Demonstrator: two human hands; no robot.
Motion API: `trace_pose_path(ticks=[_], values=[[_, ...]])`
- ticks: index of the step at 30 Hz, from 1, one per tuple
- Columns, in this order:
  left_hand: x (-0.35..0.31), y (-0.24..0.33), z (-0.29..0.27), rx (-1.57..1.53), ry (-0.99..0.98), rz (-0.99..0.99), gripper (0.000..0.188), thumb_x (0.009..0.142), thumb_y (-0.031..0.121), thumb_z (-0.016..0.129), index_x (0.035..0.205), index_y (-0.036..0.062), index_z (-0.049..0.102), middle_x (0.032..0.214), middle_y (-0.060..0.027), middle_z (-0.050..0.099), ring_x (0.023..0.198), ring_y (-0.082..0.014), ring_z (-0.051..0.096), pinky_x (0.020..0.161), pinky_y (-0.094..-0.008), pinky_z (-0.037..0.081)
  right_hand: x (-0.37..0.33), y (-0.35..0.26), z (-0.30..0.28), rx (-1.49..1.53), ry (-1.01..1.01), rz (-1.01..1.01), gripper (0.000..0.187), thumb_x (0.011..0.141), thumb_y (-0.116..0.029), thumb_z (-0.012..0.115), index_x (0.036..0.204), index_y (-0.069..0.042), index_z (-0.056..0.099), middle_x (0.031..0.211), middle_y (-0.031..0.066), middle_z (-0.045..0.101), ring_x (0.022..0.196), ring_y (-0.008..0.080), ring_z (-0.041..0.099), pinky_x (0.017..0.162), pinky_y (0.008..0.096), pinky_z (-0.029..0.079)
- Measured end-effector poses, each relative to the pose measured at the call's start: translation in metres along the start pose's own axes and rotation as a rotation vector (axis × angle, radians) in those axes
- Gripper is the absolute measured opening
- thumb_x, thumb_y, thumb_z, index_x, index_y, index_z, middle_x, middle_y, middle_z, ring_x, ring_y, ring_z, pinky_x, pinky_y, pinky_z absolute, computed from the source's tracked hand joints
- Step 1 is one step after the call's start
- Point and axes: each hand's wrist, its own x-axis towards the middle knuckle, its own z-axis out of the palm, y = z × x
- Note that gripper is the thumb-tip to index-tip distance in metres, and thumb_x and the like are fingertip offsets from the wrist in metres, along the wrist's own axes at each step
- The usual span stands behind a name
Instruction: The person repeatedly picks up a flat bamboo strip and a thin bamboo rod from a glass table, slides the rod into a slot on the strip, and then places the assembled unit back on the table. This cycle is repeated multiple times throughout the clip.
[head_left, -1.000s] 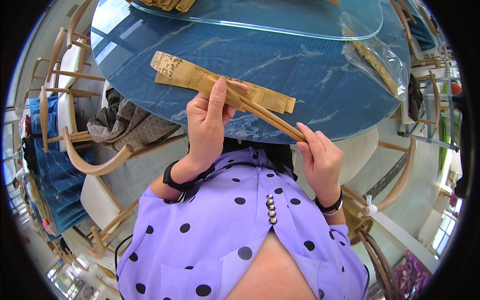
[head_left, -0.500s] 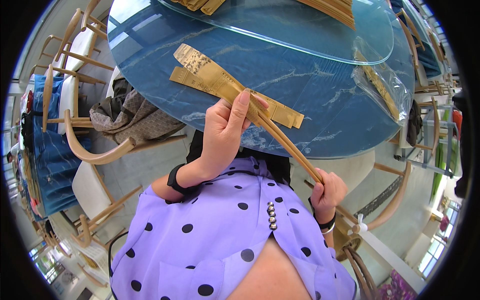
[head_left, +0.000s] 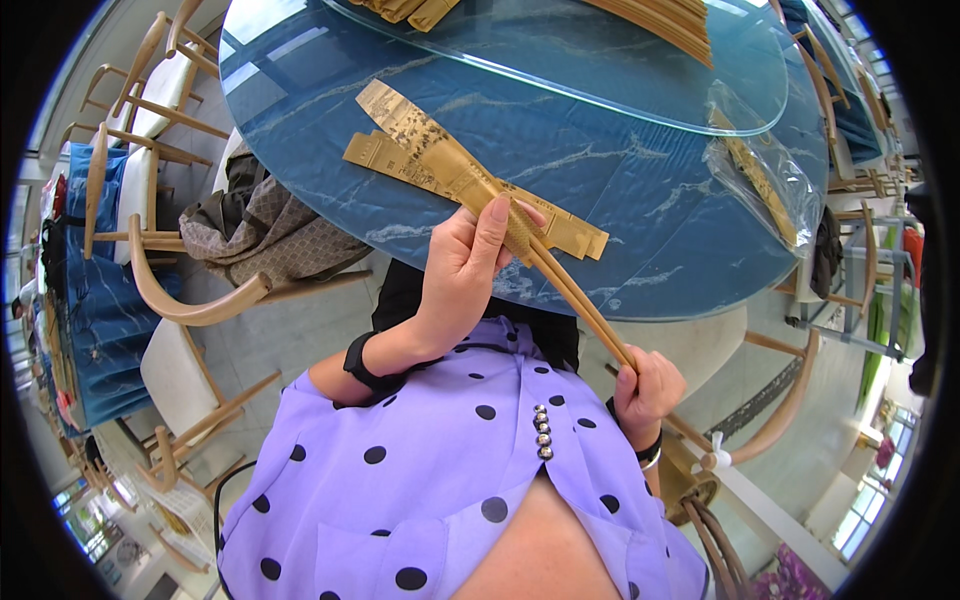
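A gold printed paper chopstick sleeve (head_left: pixel 418 128) slants across the near part of the table. My left hand (head_left: pixel 462 265) is closed around its lower part, thumb on top. Wooden chopsticks (head_left: pixel 578 298) run out of the sleeve's lower end towards the lower right. Their outer ends are gripped in the closed fingers of my right hand (head_left: pixel 650 388); how far the chopsticks reach inside the sleeve is hidden. Under the held sleeve, flat gold paper sleeves (head_left: pixel 575 232) lie on the blue table, partly covered by my left hand.
The round blue marbled table (head_left: pixel 640 270) carries a raised glass turntable (head_left: pixel 560 85). Bundled gold sleeves (head_left: pixel 425 10) and several long tan sticks (head_left: pixel 670 30) lie at the far side. A clear plastic bag (head_left: pixel 760 175) rests at right. Wooden chairs (head_left: pixel 200 305) and a brown patterned cloth (head_left: pixel 265 225) are at left.
My left hand and the sleeve have shifted slightly right and down. My right hand has moved a little left, and the two hands are somewhat closer together along the chopsticks.
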Motion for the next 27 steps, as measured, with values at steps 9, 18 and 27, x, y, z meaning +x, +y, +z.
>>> trace_pose_path(ticks=[9, 18, 27], values=[[-0.005, -0.003, 0.005, 0.025, -0.055, -0.032, 0.045, 0.113, 0.035, 0.038, 0.107, -0.0001, 0.067, 0.061, 0.0091, 0.034, 0.054, -0.0009, 0.025, 0.05, -0.0214, 0.021, -0.001, -0.005, 0.003, -0.009, 0.004, 0.006, 0.024, 0.101, -0.022, 0.061, 0.095, 0.001, 0.067, 0.071, 0.006, 0.063, 0.05, 0.0207, 0.054, 0.046, 0.0326, 0.042], [-0.002, 0.003, 0.001, -0.005, -0.035, -0.009, 0.042, 0.113, 0.033, 0.04, 0.103, 0.0018, 0.067, 0.072, 0.0044, 0.052, 0.059, -0.0012, 0.031, 0.052, -0.0195, 0.027, 0.001, -0.007, -0.001, -0.016, 0.001, -0.005, 0.025, 0.102, -0.021, 0.061, 0.095, 0.002, 0.066, 0.071, 0.0066, 0.063, 0.049, 0.0213, 0.054, 0.046, 0.0323, 0.042], [-0.001, 0.004, -0.004, -0.115, -0.017, -0.027, 0.043, 0.113, 0.033, 0.039, 0.103, 0.0011, 0.066, 0.08, 0.0019, 0.059, 0.062, -0.0024, 0.033, 0.055, -0.0192, 0.03, 0.001, -0.006, 0.001, 0.01, -0.005, -0.001, 0.025, 0.102, -0.022, 0.061, 0.095, 0.002, 0.066, 0.07, 0.0071, 0.063, 0.049, 0.0219, 0.055, 0.046, 0.0328, 0.042]])
